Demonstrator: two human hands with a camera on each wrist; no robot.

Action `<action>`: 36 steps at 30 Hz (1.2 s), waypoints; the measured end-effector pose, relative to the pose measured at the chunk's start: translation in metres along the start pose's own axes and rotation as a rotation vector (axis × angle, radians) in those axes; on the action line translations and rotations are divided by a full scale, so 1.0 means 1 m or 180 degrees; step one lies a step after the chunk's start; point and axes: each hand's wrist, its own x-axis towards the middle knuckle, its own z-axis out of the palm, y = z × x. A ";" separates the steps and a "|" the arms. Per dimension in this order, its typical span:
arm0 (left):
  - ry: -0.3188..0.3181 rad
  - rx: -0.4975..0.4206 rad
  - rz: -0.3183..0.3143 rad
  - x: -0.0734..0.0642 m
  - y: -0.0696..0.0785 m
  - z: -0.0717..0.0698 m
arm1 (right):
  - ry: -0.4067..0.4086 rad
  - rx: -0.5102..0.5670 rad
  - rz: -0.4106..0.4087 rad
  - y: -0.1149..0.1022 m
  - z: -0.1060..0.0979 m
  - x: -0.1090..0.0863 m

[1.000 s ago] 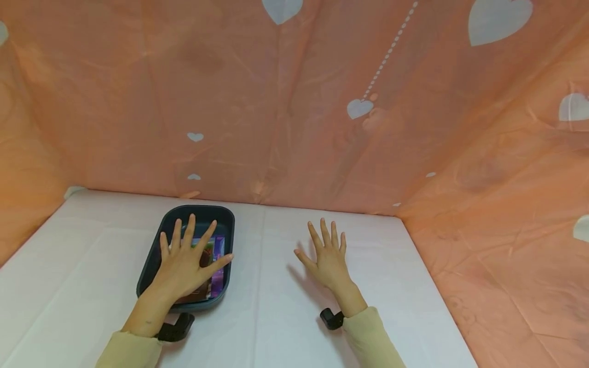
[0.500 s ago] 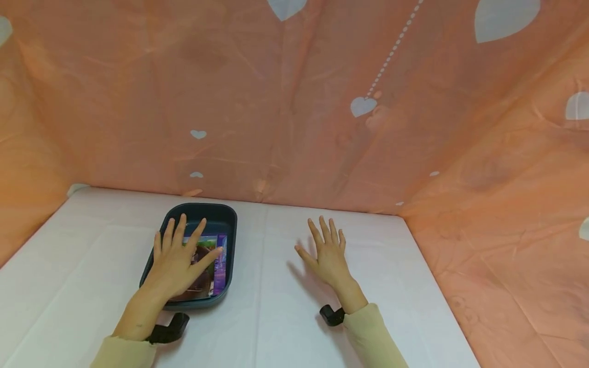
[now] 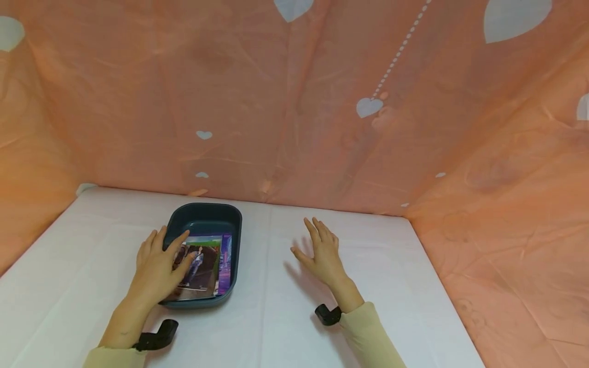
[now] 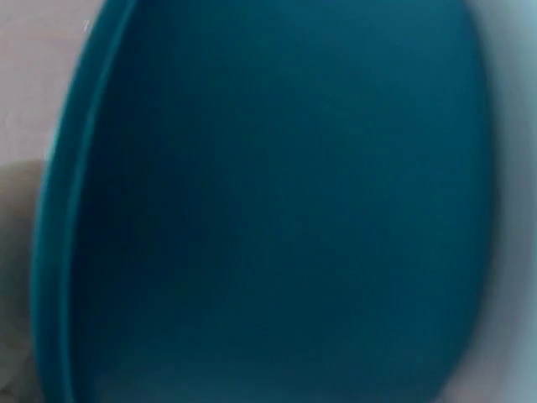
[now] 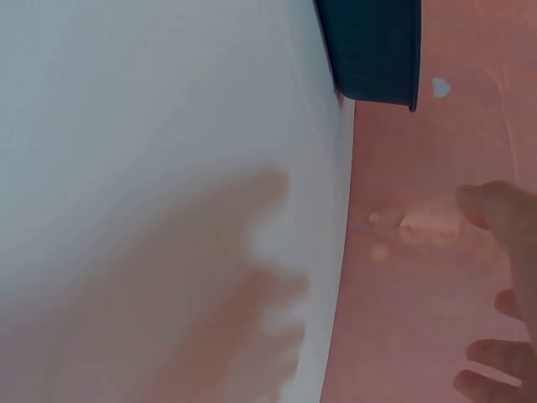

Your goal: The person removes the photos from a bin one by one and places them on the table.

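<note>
A dark blue-green plastic tray (image 3: pixel 236 245) stands on the white table at the left. Inside lie printed cards or photos (image 3: pixel 199 271), the top one showing a standing figure, with a purple-edged piece (image 3: pixel 225 266) under it. My left hand (image 3: pixel 154 271) is over the tray's left rim, its fingers loosely bent and the thumb reaching above the cards. The tray's outer wall (image 4: pixel 277 201) fills most of the left wrist view. To the right of the tray my right hand (image 3: pixel 325 258) hovers over the table with relaxed, spread fingers, holding nothing; its fingers (image 5: pixel 503 357) show in the right wrist view.
White cloth covers the table (image 3: pixel 276 327). Orange sheeting (image 3: pixel 294 128) with pale hearts rises behind it and along both sides. Each wrist carries a black camera mount (image 3: pixel 158 336), and the right hand's shadow (image 5: pixel 226 252) falls on the cloth.
My left hand has shifted left from above the tray to its left rim, uncovering more of the cards, and its fingers have bent. The right hand's fingers have drawn closer together.
</note>
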 end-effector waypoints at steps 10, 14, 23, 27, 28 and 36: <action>0.0032 0.0070 -0.0149 -0.001 -0.015 -0.002 | 0.0030 0.0145 0.0011 -0.012 0.007 0.007; 0.0079 0.0049 -0.0208 -0.002 -0.019 -0.002 | -0.0061 0.0276 0.0047 -0.020 0.011 0.009; 0.0179 -0.0222 -0.0260 -0.004 -0.029 0.000 | -0.0216 0.0549 0.0101 -0.041 0.023 0.019; 0.0146 -0.0471 -0.0308 -0.004 -0.031 0.003 | -0.0284 0.0652 0.0098 -0.050 0.029 0.026; 0.0139 -0.0540 -0.0331 -0.004 -0.031 0.003 | -0.0296 0.0673 0.0092 -0.053 0.030 0.028; 0.0155 -0.0949 -0.0680 -0.008 -0.030 0.005 | -0.0469 0.0935 0.0003 -0.076 0.041 0.045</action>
